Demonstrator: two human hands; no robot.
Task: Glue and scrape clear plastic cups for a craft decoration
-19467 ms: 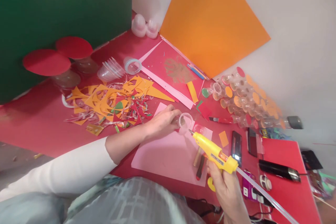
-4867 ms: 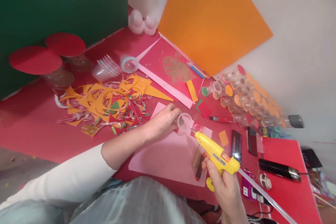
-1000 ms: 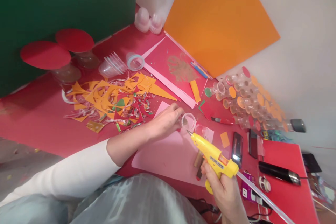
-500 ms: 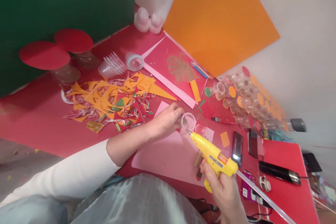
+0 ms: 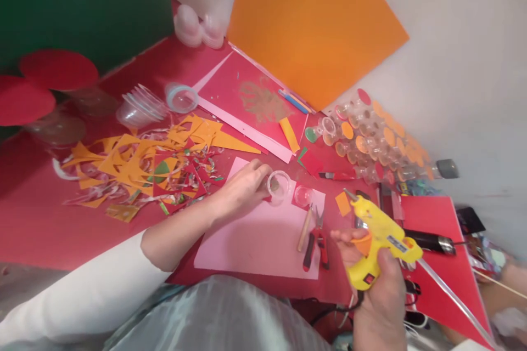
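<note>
Mostly yellow glue gun (image 5: 381,233), orange trigger (image 5: 363,244).

Wears a plain white sleeve (image 5: 86,293) at lower left of the frame, ending on the forearm (image 5: 181,230). Shows grey-green, pale-streaked clothing (image 5: 218,318) at bottom centre.

Glue stick (image 5: 453,299) — cut, btm edge

Nearer than the cup (image 5: 279,188), the pink sheet (image 5: 251,241) is passable; pliers (image 5: 317,236) (beside a stick (image 5: 304,228)) obstruct rightward.
</note>
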